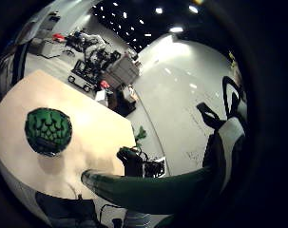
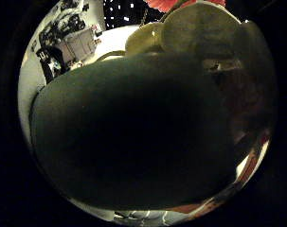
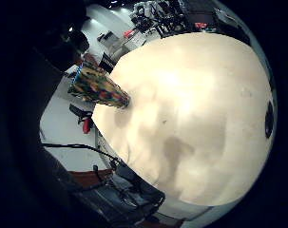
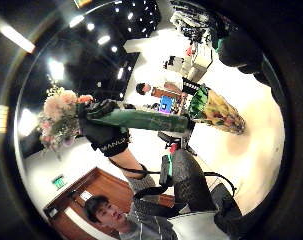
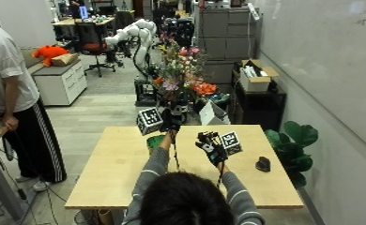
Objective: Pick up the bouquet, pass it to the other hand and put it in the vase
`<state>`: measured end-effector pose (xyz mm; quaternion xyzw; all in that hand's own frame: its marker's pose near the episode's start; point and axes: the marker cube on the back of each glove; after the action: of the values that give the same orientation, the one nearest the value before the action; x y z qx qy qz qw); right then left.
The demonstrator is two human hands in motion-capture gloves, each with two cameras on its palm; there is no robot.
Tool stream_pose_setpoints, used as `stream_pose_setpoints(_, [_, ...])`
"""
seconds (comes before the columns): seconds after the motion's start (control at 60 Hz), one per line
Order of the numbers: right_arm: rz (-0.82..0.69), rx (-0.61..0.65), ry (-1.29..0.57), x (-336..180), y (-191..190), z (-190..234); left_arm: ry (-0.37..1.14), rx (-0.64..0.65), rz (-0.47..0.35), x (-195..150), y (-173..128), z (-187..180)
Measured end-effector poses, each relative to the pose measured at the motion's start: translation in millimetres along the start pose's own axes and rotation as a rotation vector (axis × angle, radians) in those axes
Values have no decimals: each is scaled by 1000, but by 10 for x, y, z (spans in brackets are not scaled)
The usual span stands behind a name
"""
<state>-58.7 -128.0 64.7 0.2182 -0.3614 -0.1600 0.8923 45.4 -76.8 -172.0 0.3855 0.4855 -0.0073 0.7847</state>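
In the outside view my left hand (image 5: 169,123) is raised over the far part of the table and grips the stem bundle of the bouquet (image 5: 180,70), whose flowers stand upright above it. The right thumb side palm view shows that grip: the left hand (image 4: 103,132) is closed round the green-wrapped stems (image 4: 146,120), just below the flowers (image 4: 58,120). The vase (image 5: 152,142) stands on the table just below and left of the left hand; it also shows from above as the vase (image 1: 48,130). My right hand (image 5: 209,145) hovers empty to the right, apart from the bouquet.
A small black object (image 5: 263,164) lies on the wooden table (image 5: 114,178) near its right edge. A potted plant (image 5: 293,138) stands beyond that edge. A person (image 5: 11,93) stands off the table's left side.
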Motion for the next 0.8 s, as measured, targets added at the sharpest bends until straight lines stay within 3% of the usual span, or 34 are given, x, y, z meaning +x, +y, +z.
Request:
stream_pose_setpoints(0.05, [47,-67,-233,-317,160,31,-13,32,-5,-34,-121,-58])
stream_pose_setpoints(0.117, [39,-90,-281,-336,177,54,-36,73,7,-44,-268,-153])
stream_pose_setpoints(0.217, [153,-71,-182,-141,164,79,-53,134,21,3,-440,-295])
stream_pose_setpoints(0.283, [141,-88,-250,-182,179,118,-85,174,32,-84,-566,-369])
stream_pose_setpoints(0.333, [177,-71,-156,-57,172,132,-105,199,36,-187,-641,-395])
stream_pose_setpoints(0.4, [9,-88,-289,-271,190,151,-135,230,37,-384,-737,-408])
stream_pose_setpoints(0.5, [-57,-108,-356,-387,211,177,-141,243,-14,-591,-757,-438])
stream_pose_setpoints(0.584, [-23,-112,-356,-391,221,180,-123,230,-64,-693,-721,-433])
stream_pose_setpoints(0.8, [8,-134,-287,-324,281,142,-104,231,-91,-1140,-803,-353])
